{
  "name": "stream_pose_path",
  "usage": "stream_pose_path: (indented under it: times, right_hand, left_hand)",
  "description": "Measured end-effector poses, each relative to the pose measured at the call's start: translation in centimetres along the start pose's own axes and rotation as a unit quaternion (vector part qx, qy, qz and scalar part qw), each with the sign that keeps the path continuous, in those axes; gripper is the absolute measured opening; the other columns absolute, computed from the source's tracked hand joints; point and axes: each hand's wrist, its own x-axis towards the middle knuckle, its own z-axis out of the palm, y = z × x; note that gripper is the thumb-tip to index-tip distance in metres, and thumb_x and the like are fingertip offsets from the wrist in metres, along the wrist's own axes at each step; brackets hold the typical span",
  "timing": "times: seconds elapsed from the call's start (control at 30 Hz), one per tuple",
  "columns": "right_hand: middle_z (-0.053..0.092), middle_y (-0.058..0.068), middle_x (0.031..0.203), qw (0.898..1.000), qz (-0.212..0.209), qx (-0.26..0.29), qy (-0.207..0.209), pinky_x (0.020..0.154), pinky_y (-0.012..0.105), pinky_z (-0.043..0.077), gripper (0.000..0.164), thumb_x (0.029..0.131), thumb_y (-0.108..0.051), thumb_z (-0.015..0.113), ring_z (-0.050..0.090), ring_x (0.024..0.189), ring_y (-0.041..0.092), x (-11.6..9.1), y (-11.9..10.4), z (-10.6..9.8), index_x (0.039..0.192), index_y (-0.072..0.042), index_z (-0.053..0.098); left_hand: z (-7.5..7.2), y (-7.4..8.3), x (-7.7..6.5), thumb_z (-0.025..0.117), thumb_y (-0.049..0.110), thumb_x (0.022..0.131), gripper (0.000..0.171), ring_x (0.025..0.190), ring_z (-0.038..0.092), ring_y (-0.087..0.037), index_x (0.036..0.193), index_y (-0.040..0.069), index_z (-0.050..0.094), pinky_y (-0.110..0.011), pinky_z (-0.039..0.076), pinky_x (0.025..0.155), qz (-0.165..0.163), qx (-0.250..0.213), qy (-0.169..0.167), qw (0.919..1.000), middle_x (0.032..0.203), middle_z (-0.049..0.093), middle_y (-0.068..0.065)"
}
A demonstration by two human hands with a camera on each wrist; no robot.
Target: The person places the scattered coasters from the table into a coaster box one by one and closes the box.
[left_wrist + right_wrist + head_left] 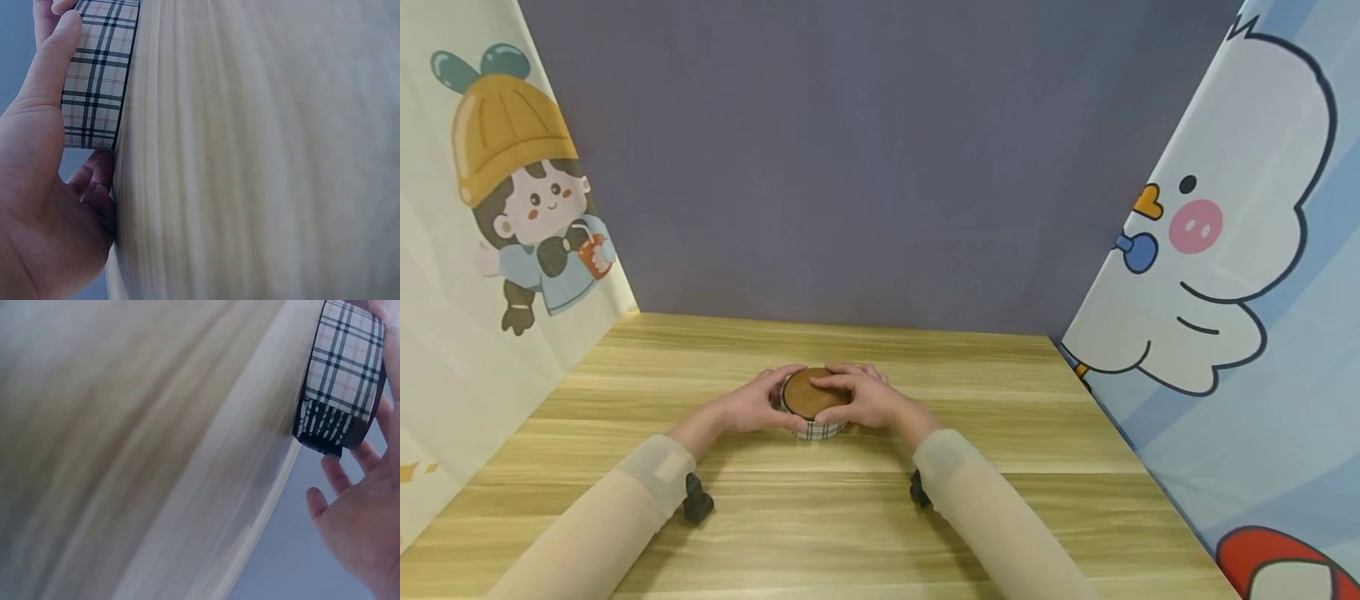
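Note:
A low round box (809,393) with a flat brown top and a cream, black and red plaid side stands on the wooden table. My left hand (758,403) grips its left side, thumb along the front and fingers round the back. From the right, my right hand (867,398) holds it, with the thumb at the near rim and a finger over the brown top. In the left wrist view the left thumb (53,59) lies along the plaid side. A black-and-white striped section of the box (325,422) shows in the right wrist view, near the right fingers.
The light wood table (820,517) reaches back to a grey-purple wall (850,167). A panel with a cartoon child (535,200) borders it on the left, one with a white cartoon bird (1247,200) on the right. Black devices (697,500) sit under both wrists.

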Motion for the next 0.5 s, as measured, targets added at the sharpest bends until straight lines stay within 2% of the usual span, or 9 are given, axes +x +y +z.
stream_pose_path:
  times: [0.13,0.27,0.33,0.43,0.5]
  right_hand:
    - [0.029,-0.003,0.182,0.999,-0.007,-0.033,-0.001,0.125,0.059,0.026,0.071,0.098,-0.062,0.076,0.029,0.158,0.032,-0.1,-0.2,0.0,0.163,-0.046,0.051]
    - [0.025,0.003,0.183,0.997,-0.03,-0.077,-0.005,0.127,0.061,0.024,0.076,0.101,-0.067,0.069,0.027,0.162,0.036,-0.7,-0.5,0.0,0.168,-0.045,0.042]
    - [0.022,0.006,0.184,0.996,-0.038,-0.082,-0.003,0.129,0.064,0.021,0.078,0.103,-0.067,0.066,0.025,0.164,0.038,-1.2,-0.7,-0.2,0.171,-0.042,0.038]
    - [0.022,0.009,0.184,0.996,-0.041,-0.082,0.014,0.13,0.068,0.018,0.081,0.106,-0.066,0.062,0.024,0.166,0.041,-2.4,-0.4,-0.6,0.174,-0.033,0.033]
    - [0.025,0.01,0.183,0.995,-0.037,-0.083,0.036,0.13,0.07,0.017,0.082,0.108,-0.064,0.06,0.025,0.165,0.043,-3.6,0.3,-1.2,0.175,-0.029,0.031]
  left_hand:
    - [0.0,0.1,-0.1,0.089,0.053,0.092,0.114,0.133,0.058,-0.037,0.177,0.022,0.019,-0.05,0.054,0.103,0.002,0.005,0.0,1.0,0.158,0.035,-0.028]
    - [0.1,0.2,-0.3,0.089,0.054,0.092,0.117,0.134,0.059,-0.038,0.177,0.017,0.017,-0.056,0.051,0.11,0.006,0.024,0.008,0.9997,0.157,0.037,-0.028]
    - [0.2,0.3,-0.6,0.089,0.054,0.091,0.119,0.135,0.059,-0.039,0.177,0.013,0.016,-0.059,0.05,0.112,0.01,0.035,0.017,0.9992,0.156,0.04,-0.028]
    - [0.0,0.3,-1.3,0.086,0.059,0.092,0.12,0.138,0.058,-0.043,0.176,0.007,0.018,-0.063,0.049,0.114,0.023,0.076,0.047,0.9958,0.156,0.044,-0.028]
    - [-0.2,0.3,-1.8,0.083,0.064,0.092,0.12,0.142,0.055,-0.047,0.175,0.006,0.019,-0.065,0.047,0.116,0.034,0.117,0.069,0.9901,0.16,0.045,-0.03]
